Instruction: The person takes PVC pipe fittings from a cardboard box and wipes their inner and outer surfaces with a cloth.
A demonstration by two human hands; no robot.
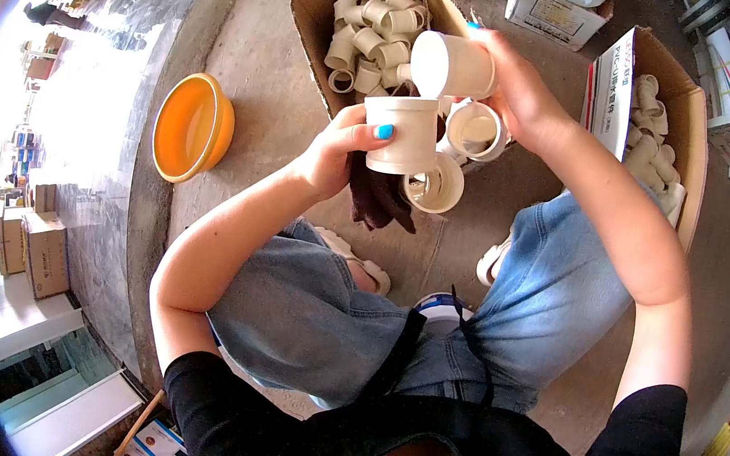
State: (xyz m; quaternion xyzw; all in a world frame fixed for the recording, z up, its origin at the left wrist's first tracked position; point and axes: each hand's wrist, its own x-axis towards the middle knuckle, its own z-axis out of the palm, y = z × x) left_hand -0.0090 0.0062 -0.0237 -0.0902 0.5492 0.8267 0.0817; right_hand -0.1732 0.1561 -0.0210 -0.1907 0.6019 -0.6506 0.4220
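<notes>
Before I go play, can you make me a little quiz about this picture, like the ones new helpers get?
1. True or false: the right hand is empty.

2. What colour is the thumbnail on the left hand?
A) red
B) blue
C) yellow

3. Fill the gap: the round basin on the floor is to the person's ____ side.

Key:
1. False; it holds a pale fitting.
2. B
3. left
</notes>
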